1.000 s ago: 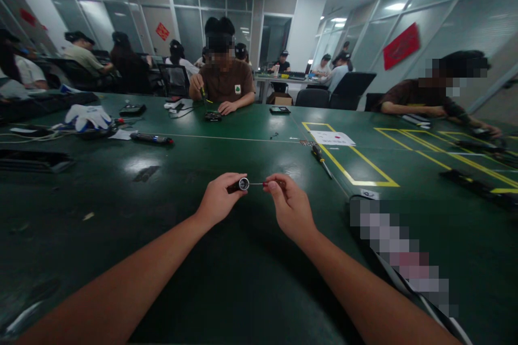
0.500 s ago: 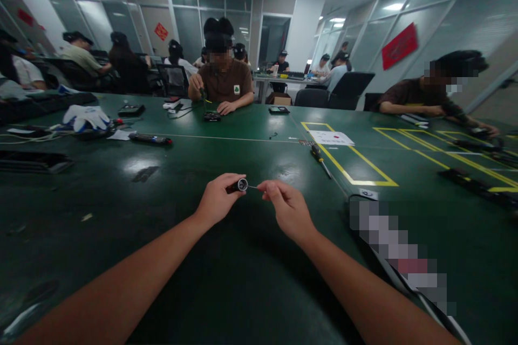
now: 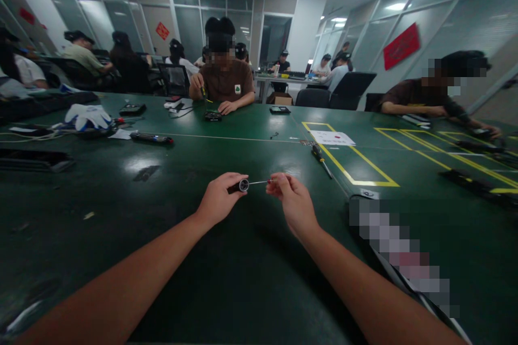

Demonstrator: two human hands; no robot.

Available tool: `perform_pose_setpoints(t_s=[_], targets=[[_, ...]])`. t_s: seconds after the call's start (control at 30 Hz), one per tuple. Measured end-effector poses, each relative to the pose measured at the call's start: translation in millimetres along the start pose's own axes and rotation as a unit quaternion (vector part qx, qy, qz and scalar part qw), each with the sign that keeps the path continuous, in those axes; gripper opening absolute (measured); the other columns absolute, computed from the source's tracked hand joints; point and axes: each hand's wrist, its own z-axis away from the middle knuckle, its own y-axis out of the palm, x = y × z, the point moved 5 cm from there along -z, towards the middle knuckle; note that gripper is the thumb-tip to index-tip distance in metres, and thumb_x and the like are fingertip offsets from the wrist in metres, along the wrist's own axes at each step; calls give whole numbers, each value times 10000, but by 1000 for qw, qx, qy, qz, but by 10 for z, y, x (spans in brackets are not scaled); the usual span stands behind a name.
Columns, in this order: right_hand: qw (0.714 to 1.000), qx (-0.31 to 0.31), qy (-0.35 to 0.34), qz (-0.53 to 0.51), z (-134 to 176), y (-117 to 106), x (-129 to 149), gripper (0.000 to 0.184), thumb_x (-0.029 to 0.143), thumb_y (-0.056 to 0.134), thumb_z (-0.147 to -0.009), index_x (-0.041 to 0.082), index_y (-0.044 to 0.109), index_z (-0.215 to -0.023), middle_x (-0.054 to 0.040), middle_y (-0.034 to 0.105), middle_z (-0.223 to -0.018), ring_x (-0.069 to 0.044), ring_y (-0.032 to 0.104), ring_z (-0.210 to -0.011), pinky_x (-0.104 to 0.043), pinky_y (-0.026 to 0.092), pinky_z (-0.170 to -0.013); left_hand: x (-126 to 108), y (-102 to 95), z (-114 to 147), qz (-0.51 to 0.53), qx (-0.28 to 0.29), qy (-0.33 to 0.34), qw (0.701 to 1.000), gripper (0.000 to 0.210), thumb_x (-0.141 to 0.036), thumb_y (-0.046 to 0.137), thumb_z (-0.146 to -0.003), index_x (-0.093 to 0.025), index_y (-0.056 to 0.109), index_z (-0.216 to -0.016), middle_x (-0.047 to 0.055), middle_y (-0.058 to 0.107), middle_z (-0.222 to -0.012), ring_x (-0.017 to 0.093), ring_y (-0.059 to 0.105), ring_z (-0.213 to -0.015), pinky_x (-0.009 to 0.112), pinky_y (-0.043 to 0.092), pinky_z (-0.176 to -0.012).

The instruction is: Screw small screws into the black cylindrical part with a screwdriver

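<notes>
My left hand is closed around a dark cylinder with a silver-rimmed open end that faces me and the right. From beside that end a thin metal rod runs across to my right hand. The fingers of my right hand are pinched on the rod's far end, where a small red part shows. Whether the rod's tip touches the cylinder or sits inside it, I cannot tell. Both hands are held above the dark green table.
A yellow-and-black screwdriver lies beyond my right hand, near a yellow tape outline. On the left are a dark pen-shaped tool and white gloves. A co-worker sits opposite with a tool; another bends over the table at right.
My right hand has moved slightly right and up, away from the cylinder. More of the thin rod and its red part now show. My left hand has barely moved.
</notes>
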Motion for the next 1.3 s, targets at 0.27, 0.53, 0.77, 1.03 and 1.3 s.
perform_pose_setpoints(t_s=[0.27, 0.53, 0.77, 1.03, 1.3], targets=[[998, -30, -18, -44, -45, -67, 51, 316, 521, 739, -837, 209, 701, -873, -9, 686, -766, -160, 643, -690, -333, 564, -726, 6, -11, -4, 2, -13, -7, 1000, 403, -129, 755, -797, -242, 747, -1184, 61, 721, -1191, 230, 681, -1102, 432, 549, -1008], [993, 6, -80, 85, 4, -26, 21, 339, 540, 633, -920, 211, 691, -980, -31, 722, -875, -186, 688, -800, -371, 551, -828, 8, 2, 8, 26, -8, -9, 1000, 404, -173, 760, -805, -251, 738, -1201, 57, 721, -1194, 227, 684, -1092, 423, 564, -988], [988, 25, -94, 120, 27, 9, 76, 349, 542, 627, -926, 207, 694, -999, -44, 731, -882, -199, 700, -814, -376, 556, -823, 21, 0, 8, 29, -16, -14, 999, 413, -158, 770, -793, -247, 740, -1195, 59, 725, -1181, 227, 689, -1082, 418, 567, -978], [978, 33, -115, 172, 82, 68, 170, 273, 457, 576, -965, 202, 656, -1019, -11, 685, -754, -168, 645, -682, -322, 518, -691, 33, 9, 7, 23, -17, -18, 999, 420, -158, 779, -792, -243, 738, -1200, 58, 724, -1186, 220, 687, -1085, 404, 551, -994], [975, 140, -103, 142, 158, 177, 168, 197, 430, 657, -923, 242, 657, -980, 23, 623, -736, -162, 599, -686, -298, 475, -669, 102, 16, 10, 40, -14, -41, 998, 415, -155, 778, -784, -248, 743, -1187, 55, 722, -1170, 214, 700, -1019, 396, 566, -944]])
